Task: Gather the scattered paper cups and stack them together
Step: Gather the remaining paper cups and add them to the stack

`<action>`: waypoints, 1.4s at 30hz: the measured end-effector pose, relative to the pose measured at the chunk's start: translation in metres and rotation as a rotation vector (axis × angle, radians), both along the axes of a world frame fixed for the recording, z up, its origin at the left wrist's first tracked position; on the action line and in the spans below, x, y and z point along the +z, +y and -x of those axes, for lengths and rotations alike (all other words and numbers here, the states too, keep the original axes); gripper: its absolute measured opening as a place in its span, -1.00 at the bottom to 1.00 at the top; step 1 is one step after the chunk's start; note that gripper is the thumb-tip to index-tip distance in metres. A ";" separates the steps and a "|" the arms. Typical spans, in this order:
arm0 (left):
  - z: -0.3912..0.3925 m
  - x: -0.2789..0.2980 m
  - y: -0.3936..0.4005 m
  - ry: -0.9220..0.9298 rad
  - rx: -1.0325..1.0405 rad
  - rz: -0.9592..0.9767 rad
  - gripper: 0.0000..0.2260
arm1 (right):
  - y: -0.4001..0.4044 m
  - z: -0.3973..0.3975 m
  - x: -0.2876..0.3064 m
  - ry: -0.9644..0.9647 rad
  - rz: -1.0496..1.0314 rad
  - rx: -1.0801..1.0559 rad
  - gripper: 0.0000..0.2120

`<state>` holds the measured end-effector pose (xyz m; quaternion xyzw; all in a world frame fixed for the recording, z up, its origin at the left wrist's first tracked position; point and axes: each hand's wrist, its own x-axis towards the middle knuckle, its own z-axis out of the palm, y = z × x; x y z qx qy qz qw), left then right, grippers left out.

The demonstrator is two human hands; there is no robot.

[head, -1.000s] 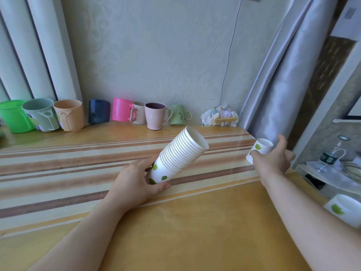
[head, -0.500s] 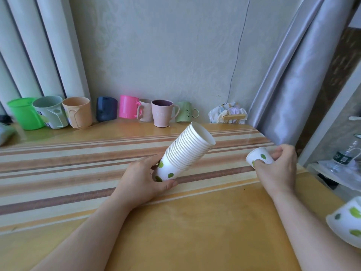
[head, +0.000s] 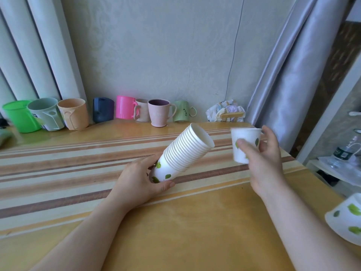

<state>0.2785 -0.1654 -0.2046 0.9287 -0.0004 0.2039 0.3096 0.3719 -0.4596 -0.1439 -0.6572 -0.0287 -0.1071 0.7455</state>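
Gripping the tilted cup stack [head: 183, 153], left hand [head: 136, 180]; right hand [head: 261, 161] pinches a blurred, seemingly upright cup [head: 245, 144] just beside.

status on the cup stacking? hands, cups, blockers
Left hand grips tilted cup stack at its base. Right hand holds single cup beside stack mouth, not inserted. Gap between them unobstructed.

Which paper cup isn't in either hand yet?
The loose paper cup at the right edge, lying tilted. The left hand holds the stack; the right hand holds a single cup.
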 end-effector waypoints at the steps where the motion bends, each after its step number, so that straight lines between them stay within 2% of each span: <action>1: 0.000 0.000 0.000 0.000 -0.004 0.003 -0.43 | 0.008 0.005 0.006 0.016 -0.261 0.127 -0.52; 3: 0.000 0.000 0.000 -0.002 -0.012 -0.002 -0.40 | 0.018 0.012 0.013 0.038 -0.604 0.343 -0.38; 5: 0.000 0.001 0.000 0.001 -0.014 -0.007 -0.38 | 0.025 0.017 0.016 0.005 -0.688 0.454 -0.33; 8: 0.001 0.002 -0.002 0.007 -0.026 -0.016 -0.38 | 0.037 0.021 0.008 -0.030 -0.526 0.465 -0.43; 11: 0.001 0.003 -0.003 -0.009 -0.039 -0.042 -0.37 | 0.043 0.023 -0.004 -0.060 -0.352 0.421 -0.29; 15: 0.000 0.001 0.000 -0.031 -0.047 -0.048 -0.34 | 0.047 0.027 -0.010 -0.070 -0.292 0.444 -0.36; 22: -0.002 -0.001 0.000 -0.033 -0.042 -0.049 -0.31 | 0.048 0.030 -0.016 -0.109 -0.138 0.443 -0.35; 27: -0.001 -0.003 0.002 -0.027 -0.020 -0.025 -0.42 | 0.040 0.036 -0.003 0.013 0.081 0.456 -0.03; 30: 0.001 -0.002 0.004 -0.025 -0.016 -0.033 -0.45 | 0.010 0.039 0.019 0.007 0.235 0.395 0.09; 31: 0.001 -0.001 0.004 -0.021 -0.014 -0.035 -0.46 | -0.007 0.039 0.025 -0.008 0.308 0.343 0.01; 34: 0.002 0.001 0.000 0.029 -0.002 -0.040 -0.53 | -0.064 0.039 0.038 -0.082 0.599 0.111 -0.39; 37: 0.002 0.007 -0.017 0.102 -0.058 -0.029 -0.51 | -0.130 0.043 0.037 -0.145 0.998 -0.215 -0.55; 40: 0.003 0.013 -0.045 0.116 -0.187 -0.083 -0.47 | -0.182 0.057 0.021 -0.041 1.299 -0.420 -0.51; 42: 0.008 0.013 -0.066 0.116 -0.255 -0.095 -0.47 | -0.207 0.067 0.003 0.080 1.371 -0.415 -0.39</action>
